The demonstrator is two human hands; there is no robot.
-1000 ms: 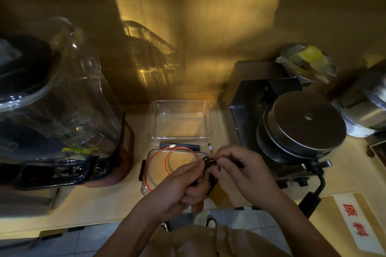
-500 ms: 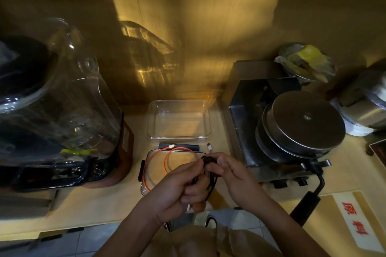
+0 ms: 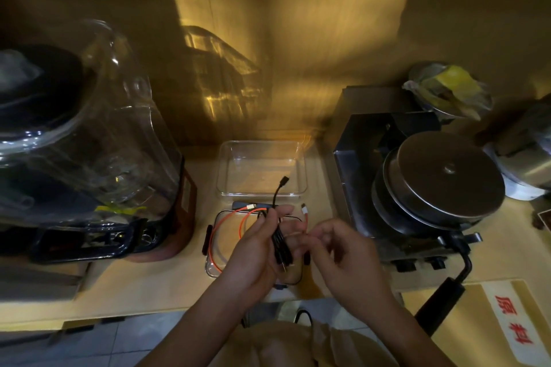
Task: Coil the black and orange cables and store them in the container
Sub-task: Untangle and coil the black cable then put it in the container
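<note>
My left hand (image 3: 259, 250) grips the black cable (image 3: 280, 244), folded into a short bundle across its palm, with one plug end sticking up over the clear container (image 3: 262, 170). The container is a square glass dish at the back of the counter, with nothing lying in it. My right hand (image 3: 337, 250) is just right of the bundle, fingers curled and blurred, apart from the cable as far as I can tell. The orange cable (image 3: 229, 217) lies in a loose loop on the container's lid (image 3: 213, 262), its white plug (image 3: 304, 209) resting near the lid's far right corner.
A large blender (image 3: 89, 158) with a clear jar fills the left of the counter. A steel machine with a round lid (image 3: 441, 176) and a black handle (image 3: 441, 304) stands on the right. The counter's front edge runs just below my hands.
My right hand has let go of the black bundle and drawn back to the right. The left hand has turned palm-up with the bundle, and one plug end now sticks up.
</note>
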